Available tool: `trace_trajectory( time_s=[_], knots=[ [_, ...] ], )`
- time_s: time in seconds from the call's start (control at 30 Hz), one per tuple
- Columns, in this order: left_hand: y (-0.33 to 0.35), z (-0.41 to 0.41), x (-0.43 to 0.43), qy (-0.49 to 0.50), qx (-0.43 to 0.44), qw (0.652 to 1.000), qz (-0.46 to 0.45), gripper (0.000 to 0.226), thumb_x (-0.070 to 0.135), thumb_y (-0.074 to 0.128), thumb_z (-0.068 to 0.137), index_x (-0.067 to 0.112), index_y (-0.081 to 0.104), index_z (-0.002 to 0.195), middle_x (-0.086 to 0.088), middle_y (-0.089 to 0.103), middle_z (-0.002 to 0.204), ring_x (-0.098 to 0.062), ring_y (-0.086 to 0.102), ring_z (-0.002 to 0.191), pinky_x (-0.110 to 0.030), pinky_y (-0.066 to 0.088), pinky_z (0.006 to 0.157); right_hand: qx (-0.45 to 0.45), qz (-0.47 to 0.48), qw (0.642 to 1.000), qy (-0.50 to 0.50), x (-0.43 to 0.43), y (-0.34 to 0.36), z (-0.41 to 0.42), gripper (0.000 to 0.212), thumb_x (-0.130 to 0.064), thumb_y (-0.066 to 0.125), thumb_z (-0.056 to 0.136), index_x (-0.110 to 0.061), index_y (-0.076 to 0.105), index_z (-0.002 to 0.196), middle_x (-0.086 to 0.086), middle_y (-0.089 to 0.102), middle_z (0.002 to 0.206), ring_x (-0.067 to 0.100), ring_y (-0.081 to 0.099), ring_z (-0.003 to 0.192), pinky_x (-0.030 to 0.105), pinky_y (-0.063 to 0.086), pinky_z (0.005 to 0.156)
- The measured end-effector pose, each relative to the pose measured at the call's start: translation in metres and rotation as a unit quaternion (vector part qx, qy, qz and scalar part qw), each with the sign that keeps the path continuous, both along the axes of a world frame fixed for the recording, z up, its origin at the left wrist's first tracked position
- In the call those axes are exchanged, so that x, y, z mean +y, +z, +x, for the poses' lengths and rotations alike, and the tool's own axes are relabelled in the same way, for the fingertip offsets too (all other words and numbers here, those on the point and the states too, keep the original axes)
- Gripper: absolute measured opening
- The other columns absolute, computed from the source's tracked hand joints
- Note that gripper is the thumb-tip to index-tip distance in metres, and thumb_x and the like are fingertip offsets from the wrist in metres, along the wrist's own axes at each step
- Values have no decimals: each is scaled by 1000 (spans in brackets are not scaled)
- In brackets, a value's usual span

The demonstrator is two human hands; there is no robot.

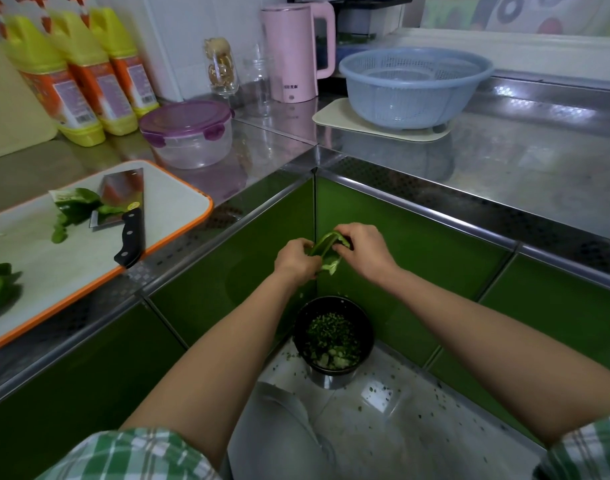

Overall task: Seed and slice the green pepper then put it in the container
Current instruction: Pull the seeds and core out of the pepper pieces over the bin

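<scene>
Gripping one green pepper piece, left hand and right hand both curled round it, above the floor bin, likely for shedding seeds there. Leaving other pieces on the cutting board near the tabletop front edge.

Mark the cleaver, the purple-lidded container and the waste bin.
cleaver (pixel 122 194): head view, on the blade's flat.
purple-lidded container (pixel 189 150): head view, on its clear side wall.
waste bin (pixel 331 380): head view, on its metal outer wall.

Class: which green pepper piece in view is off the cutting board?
The curved green pepper strip held between the left hand and right hand above the round black bin; the others lie on the orange-rimmed white board.
</scene>
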State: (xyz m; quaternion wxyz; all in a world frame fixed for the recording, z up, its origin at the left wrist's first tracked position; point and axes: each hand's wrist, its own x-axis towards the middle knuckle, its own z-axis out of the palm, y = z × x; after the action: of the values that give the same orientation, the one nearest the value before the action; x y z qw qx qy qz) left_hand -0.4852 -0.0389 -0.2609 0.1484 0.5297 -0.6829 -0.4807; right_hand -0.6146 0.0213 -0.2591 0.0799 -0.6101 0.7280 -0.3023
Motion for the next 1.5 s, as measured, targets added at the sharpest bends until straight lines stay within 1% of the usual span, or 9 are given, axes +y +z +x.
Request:
trace_trajectory(
  time_s=[0.17,0.23,0.37,0.73,0.93,1.07,1.17,1.3,1.5],
  knots=[
    [-3,5,0,25,-64,995,-78,34,14,54,95,12,55,129,-7,60,121,-24,65,99,-35,54,83,26,-14,998,-57,1,-2,-11,17,-7,64,88,-13,69,102,6,62,94,19,55,89,30,44,80],
    [-6,8,-2,33,-63,994,-88,15,23,55,97,14,67,99,-7,65,97,-16,60,70,-34,53,68,18,-16,998,-61,2,0,-18,18,-8,64,88,-13,69,104,3,59,93,18,54,89,30,44,82],
    [-5,3,-4,73,-51,993,-72,38,39,64,90,19,53,60,1,51,58,-12,39,47,-25,37,53,9,-27,998,-51,3,2,-18,20,-8,65,86,-14,70,105,-4,55,92,13,52,91,29,45,86],
    [3,1,1,37,-101,988,-110,25,35,74,82,11,71,85,-4,73,83,-17,70,80,-31,54,69,-25,-32,999,33,0,6,-8,21,-7,67,85,-16,71,103,1,63,98,14,57,91,34,50,86],
    [6,0,-1,42,-77,992,-96,9,15,72,84,9,71,91,-7,72,89,-16,71,76,-28,58,69,4,-40,999,-7,-2,5,-7,18,-7,66,86,-14,70,102,4,62,94,19,56,90,35,48,83],
    [0,9,-6,41,-76,991,-100,20,17,65,91,12,67,110,-2,65,110,-20,67,93,-36,56,86,-17,-55,996,-66,-1,6,-18,21,-6,65,86,-12,70,106,3,59,93,16,53,88,31,47,82],
    [-3,10,-7,59,-71,991,-94,22,32,62,93,13,72,87,-4,68,86,-13,56,63,-31,51,68,-30,-54,996,-62,1,6,-19,19,-6,64,87,-11,70,104,0,57,90,15,52,85,29,44,78],
    [-2,7,-6,102,-28,994,-31,32,43,71,83,11,68,77,-4,71,85,-13,55,64,-32,49,67,-77,-65,990,-100,1,5,-17,12,-10,60,87,-11,64,98,6,60,89,19,54,80,31,42,69],
    [1,9,-2,159,169,954,192,21,22,55,98,8,66,108,-10,71,110,-21,64,95,-36,52,87,-165,-38,982,-83,5,7,-19,8,-9,57,89,-14,55,94,-2,58,80,13,58,63,25,49,55]
  ],
)
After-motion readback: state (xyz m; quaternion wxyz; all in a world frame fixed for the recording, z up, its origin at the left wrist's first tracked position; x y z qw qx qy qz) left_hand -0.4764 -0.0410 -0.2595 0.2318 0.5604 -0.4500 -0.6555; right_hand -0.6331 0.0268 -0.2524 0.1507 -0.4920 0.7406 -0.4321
